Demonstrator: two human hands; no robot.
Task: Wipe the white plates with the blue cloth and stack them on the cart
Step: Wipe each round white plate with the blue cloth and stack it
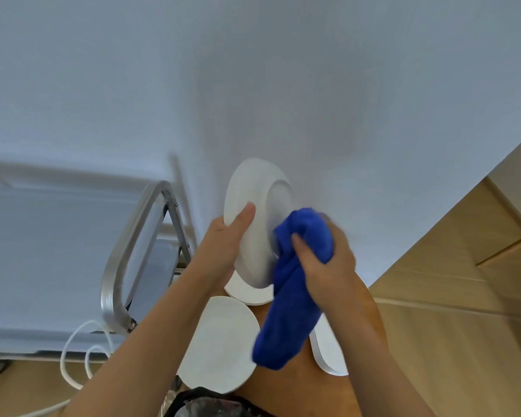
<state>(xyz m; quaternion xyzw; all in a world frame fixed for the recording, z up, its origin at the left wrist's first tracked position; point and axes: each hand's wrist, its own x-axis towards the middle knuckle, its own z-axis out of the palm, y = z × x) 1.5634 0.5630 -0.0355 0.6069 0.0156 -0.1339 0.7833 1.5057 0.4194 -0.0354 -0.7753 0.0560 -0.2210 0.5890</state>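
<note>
Left hand [229,236]: grips the rim of a white plate [253,212], thumb lying on the near face, the other fingers hidden behind. Plate held up in the air, tilted almost on its edge, in front of the white wall [253,70]. Right hand [325,254]: curled round a bunched blue cloth [292,284], pressing the upper part of it against the right side of the held plate; long end of the cloth hanging down below that plate.

Below the held plate, on a brown wooden table [286,389]: three more white plates. One [244,291] just under the held plate's lower edge, partly covered by it. One [221,344] lower and to the left, fully visible. One [328,347] lower and to the right, half hidden by the cloth and the right forearm.

Left of the held plate: metal cart [124,266] with a curved handle. Lower left of it: white cable [73,350] looped on the floor.
</note>
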